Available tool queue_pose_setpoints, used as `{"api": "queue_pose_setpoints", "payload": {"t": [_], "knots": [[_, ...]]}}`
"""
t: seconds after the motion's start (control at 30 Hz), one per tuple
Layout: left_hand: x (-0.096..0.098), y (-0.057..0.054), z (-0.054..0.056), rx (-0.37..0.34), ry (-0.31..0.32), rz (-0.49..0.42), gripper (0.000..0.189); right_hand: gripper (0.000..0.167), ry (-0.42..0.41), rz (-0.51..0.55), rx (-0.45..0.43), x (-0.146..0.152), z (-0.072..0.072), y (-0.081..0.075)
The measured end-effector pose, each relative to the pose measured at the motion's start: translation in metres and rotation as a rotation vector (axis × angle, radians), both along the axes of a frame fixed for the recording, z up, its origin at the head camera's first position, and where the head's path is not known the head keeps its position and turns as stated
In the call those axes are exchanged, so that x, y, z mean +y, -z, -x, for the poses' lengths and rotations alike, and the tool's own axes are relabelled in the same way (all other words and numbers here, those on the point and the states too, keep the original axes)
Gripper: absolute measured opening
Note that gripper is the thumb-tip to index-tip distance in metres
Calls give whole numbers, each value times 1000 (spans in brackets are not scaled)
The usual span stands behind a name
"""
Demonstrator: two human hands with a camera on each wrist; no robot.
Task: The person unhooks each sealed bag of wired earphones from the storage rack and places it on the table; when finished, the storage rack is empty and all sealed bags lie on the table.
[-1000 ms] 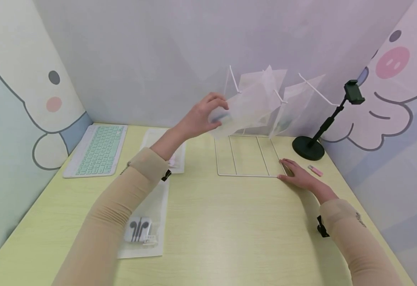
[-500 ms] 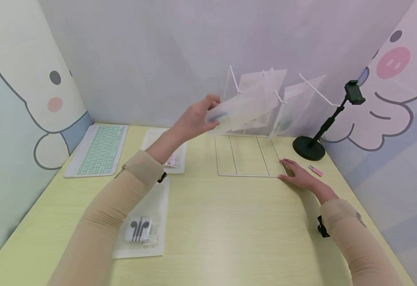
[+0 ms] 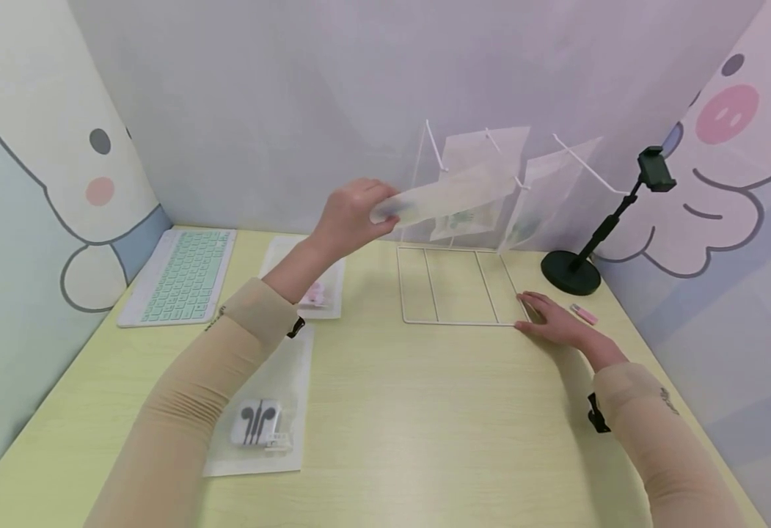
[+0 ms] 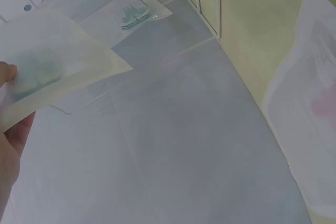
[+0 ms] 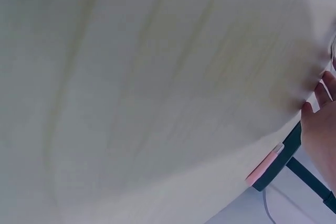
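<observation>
My left hand [image 3: 353,216] pinches the near end of a translucent white bag [image 3: 454,194], held tilted in front of a white wire rack. In the left wrist view a pale greenish item shows blurred inside this bag [image 4: 68,66]. Its far end lies close to the middle prong's tip; whether they touch I cannot tell. Two more bags hang behind, a middle bag [image 3: 484,150] and a right bag [image 3: 550,191]. My right hand [image 3: 552,323] rests with spread fingers at the right side of the rack's wire base [image 3: 461,323].
A black phone stand [image 3: 570,273] and a small pink-capped item [image 3: 583,315] are right of the rack. At left lie a mint keyboard [image 3: 187,275], a bag with a pink item [image 3: 326,308], and a bag [image 3: 293,396] with boxed earphones [image 3: 256,423].
My left hand has drawn leftward and slightly down with the bag, which now lies flatter and shows more of the middle bag behind it. The right hand stays at the rack's base.
</observation>
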State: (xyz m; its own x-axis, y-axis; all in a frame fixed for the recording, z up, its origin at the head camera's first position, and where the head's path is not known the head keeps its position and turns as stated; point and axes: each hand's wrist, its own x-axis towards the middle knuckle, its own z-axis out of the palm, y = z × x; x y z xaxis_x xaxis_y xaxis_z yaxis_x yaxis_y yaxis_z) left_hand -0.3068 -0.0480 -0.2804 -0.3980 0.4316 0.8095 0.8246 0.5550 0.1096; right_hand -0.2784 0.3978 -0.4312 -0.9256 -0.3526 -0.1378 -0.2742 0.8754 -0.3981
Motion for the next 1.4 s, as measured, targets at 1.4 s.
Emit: {"api": "queue_pose_setpoints", "payload": {"t": [1.4], "knots": [[-3,-6,-10,186,100,-52,16,64,-14,58,-6,16,10,5]]}}
